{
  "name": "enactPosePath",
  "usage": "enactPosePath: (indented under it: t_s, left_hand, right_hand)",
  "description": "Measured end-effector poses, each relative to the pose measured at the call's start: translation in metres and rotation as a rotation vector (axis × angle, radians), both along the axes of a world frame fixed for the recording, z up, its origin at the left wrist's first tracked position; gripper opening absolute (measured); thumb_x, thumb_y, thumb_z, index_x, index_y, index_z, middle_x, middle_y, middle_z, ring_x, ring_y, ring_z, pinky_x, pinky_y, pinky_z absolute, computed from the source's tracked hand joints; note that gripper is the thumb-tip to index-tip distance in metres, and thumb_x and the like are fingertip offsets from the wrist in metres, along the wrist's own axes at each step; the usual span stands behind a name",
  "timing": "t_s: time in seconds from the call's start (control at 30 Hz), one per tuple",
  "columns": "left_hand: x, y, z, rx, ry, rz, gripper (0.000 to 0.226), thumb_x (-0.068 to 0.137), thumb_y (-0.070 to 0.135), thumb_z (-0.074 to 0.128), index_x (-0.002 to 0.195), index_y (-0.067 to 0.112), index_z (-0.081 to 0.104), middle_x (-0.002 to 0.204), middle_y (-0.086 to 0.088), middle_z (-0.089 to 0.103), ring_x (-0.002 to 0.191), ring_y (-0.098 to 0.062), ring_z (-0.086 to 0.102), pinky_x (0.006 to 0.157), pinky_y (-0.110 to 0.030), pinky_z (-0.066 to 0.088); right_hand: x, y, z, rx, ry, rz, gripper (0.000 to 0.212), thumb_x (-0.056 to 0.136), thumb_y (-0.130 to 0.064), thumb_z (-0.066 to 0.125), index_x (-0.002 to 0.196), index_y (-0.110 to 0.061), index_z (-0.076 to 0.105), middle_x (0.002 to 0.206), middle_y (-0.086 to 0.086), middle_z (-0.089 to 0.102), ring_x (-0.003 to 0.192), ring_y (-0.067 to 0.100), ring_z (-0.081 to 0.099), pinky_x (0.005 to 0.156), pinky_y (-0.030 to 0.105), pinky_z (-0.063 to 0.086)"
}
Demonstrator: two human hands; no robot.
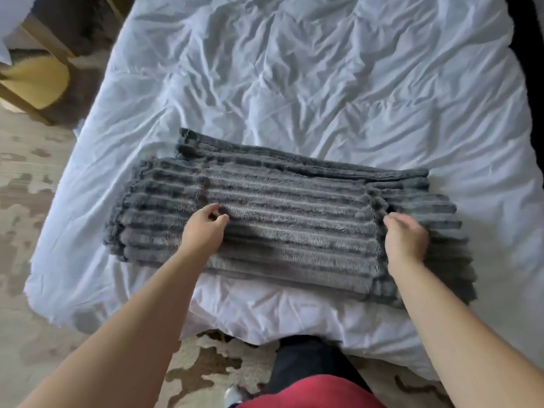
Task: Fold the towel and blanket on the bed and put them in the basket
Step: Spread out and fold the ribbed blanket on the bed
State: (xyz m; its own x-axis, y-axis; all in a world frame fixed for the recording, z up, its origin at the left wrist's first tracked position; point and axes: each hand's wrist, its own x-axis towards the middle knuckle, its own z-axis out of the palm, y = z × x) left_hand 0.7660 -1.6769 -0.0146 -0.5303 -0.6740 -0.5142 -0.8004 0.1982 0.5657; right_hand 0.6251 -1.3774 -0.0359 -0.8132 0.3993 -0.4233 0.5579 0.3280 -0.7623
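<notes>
1. The bed (323, 69) under its crumpled white duvet gives a soft base, so I judge each fold should be smoothed flat before the next one is made.
2. The blanket (279, 231) lies across the near part of the bed, just in front of the person. It is grey and plush, ribbed in long ridges running left to right, and stacked in several layers. The top layer stops short of the right end, and the far layers stick out unevenly (worth squaring before folding the ends inward).
3. The right hand (404, 238) rests on the top layer's right edge with fairly straight fingers, grasping nothing.
4. The left hand (204, 228) sits left of centre, fingers curled at the fabric; I cannot tell whether it pinches.
</notes>
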Motion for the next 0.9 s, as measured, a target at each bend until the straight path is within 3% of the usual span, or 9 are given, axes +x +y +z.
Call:
enactPosePath:
  t_s: [0.1,0.27,0.43,0.53,0.7,0.77,0.8,0.83,0.9]
  left_hand:
    - [-0.012,0.002,-0.009,-0.029,-0.147,-0.119,0.050,0.092,0.034,0.053,0.140,0.020,0.047,0.135,-0.006,0.053,0.110,-0.027,0.058,0.092,-0.037,0.048]
    - [-0.020,-0.002,-0.011,-0.150,-0.244,-0.118,0.043,0.088,0.021,0.054,0.131,0.018,0.054,0.131,-0.013,0.049,0.110,-0.031,0.054,0.097,-0.036,0.044]
    - [-0.045,-0.030,-0.008,-0.346,-0.282,-0.460,0.059,0.078,0.010,0.059,0.135,0.022,0.046,0.133,-0.012,0.043,0.121,-0.032,0.042,0.107,-0.044,0.035]
    - [-0.076,-0.068,-0.012,-0.463,-0.337,-0.815,0.083,0.074,0.026,0.073,0.145,0.031,0.030,0.149,-0.011,0.030,0.138,-0.032,0.025,0.116,-0.050,0.012]
    - [-0.123,-0.118,-0.041,-0.267,-0.529,-1.132,0.122,0.059,0.066,0.075,0.152,0.035,0.002,0.153,0.001,0.032,0.142,-0.026,0.026,0.115,-0.054,0.005]
    - [-0.126,-0.120,-0.055,-0.142,-0.626,-1.200,0.098,0.070,0.063,0.069,0.148,0.028,0.022,0.127,0.004,0.056,0.113,-0.021,0.053,0.105,-0.045,0.034]
    - [-0.125,-0.119,-0.060,-0.084,-0.647,-1.241,0.075,0.077,0.058,0.067,0.138,0.023,0.040,0.110,0.007,0.061,0.096,-0.015,0.058,0.092,-0.036,0.044]
    - [-0.126,-0.118,-0.063,-0.023,-0.652,-1.277,0.048,0.084,0.052,0.063,0.120,0.022,0.055,0.096,0.010,0.062,0.084,-0.010,0.058,0.080,-0.030,0.045]
    - [-0.134,-0.118,-0.060,0.074,-0.626,-1.322,0.013,0.091,0.043,0.058,0.091,0.030,0.060,0.086,0.012,0.061,0.076,-0.005,0.056,0.067,-0.024,0.041]
  right_hand:
    - [-0.011,-0.001,-0.013,0.140,-0.060,0.123,0.026,0.083,-0.021,0.060,0.105,-0.013,0.071,0.101,0.006,0.072,0.093,0.022,0.064,0.086,0.036,0.052]
    - [-0.023,-0.011,-0.014,0.424,-0.103,0.355,0.020,0.082,-0.016,0.059,0.099,-0.010,0.067,0.094,0.013,0.070,0.085,0.032,0.063,0.075,0.041,0.054]
    - [-0.046,-0.042,-0.007,0.583,-0.007,0.721,0.035,0.080,-0.015,0.068,0.115,-0.013,0.062,0.120,0.013,0.058,0.114,0.032,0.049,0.095,0.039,0.042]
    - [-0.071,-0.070,-0.008,0.412,-0.157,0.954,0.064,0.076,-0.044,0.076,0.130,-0.022,0.052,0.138,0.008,0.048,0.126,0.029,0.045,0.104,0.043,0.038]
    - [-0.095,-0.086,-0.038,0.635,-0.500,1.353,0.106,0.066,-0.073,0.066,0.151,-0.029,0.020,0.152,0.001,0.039,0.138,0.030,0.036,0.117,0.050,0.013]
    - [-0.090,-0.084,-0.052,0.641,-0.566,1.331,0.103,0.067,-0.074,0.064,0.147,-0.021,0.030,0.136,0.004,0.056,0.125,0.029,0.050,0.107,0.044,0.034]
    - [-0.088,-0.082,-0.056,0.632,-0.568,1.342,0.090,0.069,-0.071,0.065,0.135,-0.014,0.045,0.110,0.004,0.067,0.101,0.023,0.063,0.086,0.037,0.047]
    - [-0.088,-0.082,-0.056,0.610,-0.555,1.357,0.071,0.072,-0.067,0.066,0.112,-0.009,0.057,0.077,0.001,0.064,0.068,0.016,0.061,0.062,0.030,0.046]
    - [-0.093,-0.079,-0.050,0.565,-0.521,1.338,0.051,0.077,-0.056,0.069,0.082,-0.008,0.055,0.054,0.003,0.046,0.043,0.016,0.046,0.047,0.028,0.037]
